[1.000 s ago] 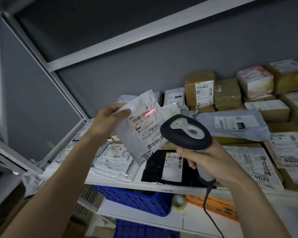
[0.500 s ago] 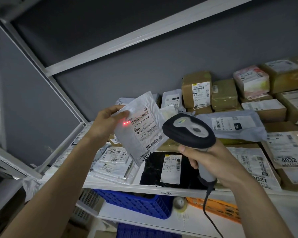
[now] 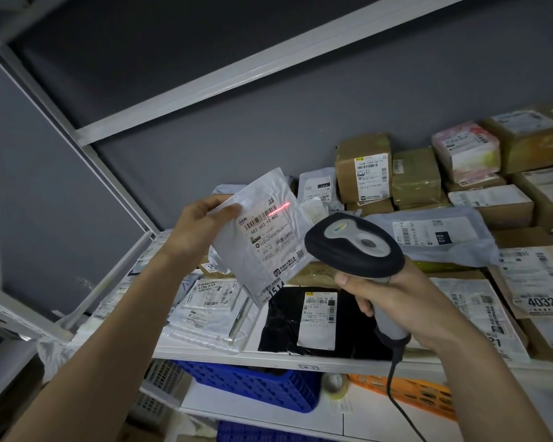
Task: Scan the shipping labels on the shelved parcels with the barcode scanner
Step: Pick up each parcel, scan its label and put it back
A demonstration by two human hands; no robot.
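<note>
White mailer parcel (image 3: 265,231) lifted off the shelf (image 3: 268,355) above its left front edge, pinched at the upper left corner by left hand (image 3: 198,224), label tilted toward the barcode scanner (image 3: 355,247) so the red line (image 3: 280,208) crosses the top barcode. Right hand (image 3: 393,301) wrapped round scanner handle, aimed left at the label. Below: black parcel (image 3: 288,320) at front edge, brown boxes (image 3: 364,167) stacked along grey back wall; dim room
</note>
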